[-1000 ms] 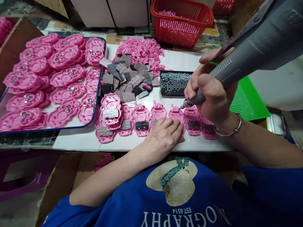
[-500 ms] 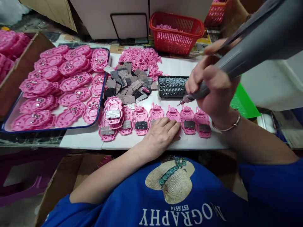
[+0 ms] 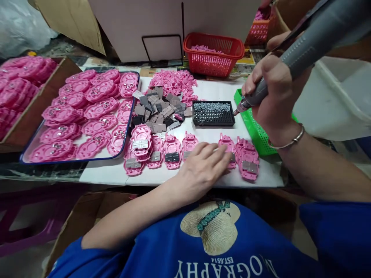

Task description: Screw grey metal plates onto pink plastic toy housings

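My right hand (image 3: 275,85) is wrapped round a grey electric screwdriver (image 3: 307,46), its tip beside the right edge of a black screw tray (image 3: 213,119). My left hand (image 3: 203,164) lies palm down over the row of pink casings, fingers stretched out towards a casing (image 3: 226,144) with a metal plate. At the row's right end, a pink casing (image 3: 247,154) bears a grey plate (image 3: 249,166). More casings with plates stand left of the hand, one casing (image 3: 141,135) stacked on another. Whatever lies under the left palm is hidden.
A blue-rimmed tray (image 3: 127,135) of pink casings is at left, beside a cardboard box (image 3: 43,100) of more. Grey plates (image 3: 159,110) and small pink parts (image 3: 176,83) lie behind the row. A red basket (image 3: 214,58), a green basket (image 3: 255,127) and a white bin (image 3: 327,100) stand around.
The screwdriver tip has moved from above the casings to the screw tray's right edge. My left hand has shifted right along the row, and the rightmost casings now overlap. The camera view has shifted.
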Action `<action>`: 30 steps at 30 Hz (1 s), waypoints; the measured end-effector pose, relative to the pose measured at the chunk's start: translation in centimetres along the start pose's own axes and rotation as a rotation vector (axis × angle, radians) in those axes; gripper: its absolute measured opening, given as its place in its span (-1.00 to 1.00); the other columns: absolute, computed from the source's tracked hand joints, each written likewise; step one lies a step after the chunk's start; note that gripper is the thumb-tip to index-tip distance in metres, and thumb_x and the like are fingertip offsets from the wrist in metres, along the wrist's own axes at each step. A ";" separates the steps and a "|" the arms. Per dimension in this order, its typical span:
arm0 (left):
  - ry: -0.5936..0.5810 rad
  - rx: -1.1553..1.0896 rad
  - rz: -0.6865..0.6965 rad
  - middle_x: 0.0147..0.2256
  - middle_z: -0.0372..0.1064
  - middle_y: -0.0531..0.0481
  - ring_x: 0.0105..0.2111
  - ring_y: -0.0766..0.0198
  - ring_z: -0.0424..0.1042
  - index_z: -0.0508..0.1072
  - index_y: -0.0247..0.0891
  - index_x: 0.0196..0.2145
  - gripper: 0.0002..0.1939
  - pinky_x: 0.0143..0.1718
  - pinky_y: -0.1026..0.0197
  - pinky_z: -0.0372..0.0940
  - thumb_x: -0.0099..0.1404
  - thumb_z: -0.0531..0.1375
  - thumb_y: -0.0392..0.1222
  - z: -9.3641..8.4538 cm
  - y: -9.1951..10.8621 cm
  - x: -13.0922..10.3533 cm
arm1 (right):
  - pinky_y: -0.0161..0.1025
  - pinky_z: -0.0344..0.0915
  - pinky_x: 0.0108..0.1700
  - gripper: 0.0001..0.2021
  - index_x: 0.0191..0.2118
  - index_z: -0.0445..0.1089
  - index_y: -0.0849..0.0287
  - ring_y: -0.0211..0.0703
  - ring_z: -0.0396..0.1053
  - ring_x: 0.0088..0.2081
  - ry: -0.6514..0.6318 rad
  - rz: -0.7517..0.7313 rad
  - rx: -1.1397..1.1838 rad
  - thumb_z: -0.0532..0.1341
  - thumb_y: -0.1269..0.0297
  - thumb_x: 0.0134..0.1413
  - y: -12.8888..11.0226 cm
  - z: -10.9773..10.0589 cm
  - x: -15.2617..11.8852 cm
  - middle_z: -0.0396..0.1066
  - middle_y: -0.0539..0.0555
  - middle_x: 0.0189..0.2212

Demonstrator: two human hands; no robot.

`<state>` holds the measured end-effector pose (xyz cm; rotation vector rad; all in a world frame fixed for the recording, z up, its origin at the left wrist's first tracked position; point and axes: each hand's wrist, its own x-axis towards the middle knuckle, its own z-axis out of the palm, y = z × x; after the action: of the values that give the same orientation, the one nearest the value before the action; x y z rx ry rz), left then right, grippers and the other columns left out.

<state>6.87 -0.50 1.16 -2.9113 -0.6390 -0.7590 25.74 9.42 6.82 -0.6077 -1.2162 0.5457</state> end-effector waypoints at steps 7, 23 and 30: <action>-0.177 0.213 -0.171 -0.06 0.49 -0.21 -0.12 0.06 0.41 0.45 -0.44 -0.02 -0.68 -0.06 -0.01 0.25 0.38 0.18 -0.14 -2.3 -1.7 -5.2 | -0.33 0.08 -0.67 -0.67 -0.27 0.24 0.11 -0.41 0.16 -0.71 -0.005 0.061 -0.080 0.31 0.10 -0.13 4.0 -0.5 1.0 0.15 -0.17 -0.62; -0.124 0.083 -0.073 -0.07 0.47 -0.21 -0.15 0.10 0.38 0.46 -0.42 -0.05 -0.72 -0.09 0.01 0.28 0.37 0.04 -0.40 -0.3 -1.1 -3.5 | -0.27 0.05 -0.58 -0.56 -0.22 0.21 -0.07 -0.38 0.07 -0.63 0.043 0.130 -0.189 0.34 -0.11 -0.18 6.4 -1.3 0.2 0.19 -0.13 -0.55; -0.071 -0.001 -0.074 -0.06 0.45 -0.17 -0.08 0.11 0.37 0.44 -0.39 -0.03 -0.76 0.09 -0.02 0.23 0.36 0.12 -0.36 0.9 -1.0 -3.5 | -0.26 0.07 -0.58 -0.66 -0.26 0.23 -0.04 -0.36 0.11 -0.66 0.031 0.100 -0.185 0.30 -0.04 -0.10 6.0 -1.0 0.1 0.12 -0.11 -0.57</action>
<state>4.06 -0.77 -1.33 -2.9418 -0.7563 -0.6651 26.38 13.64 2.51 -0.8338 -1.2201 0.5086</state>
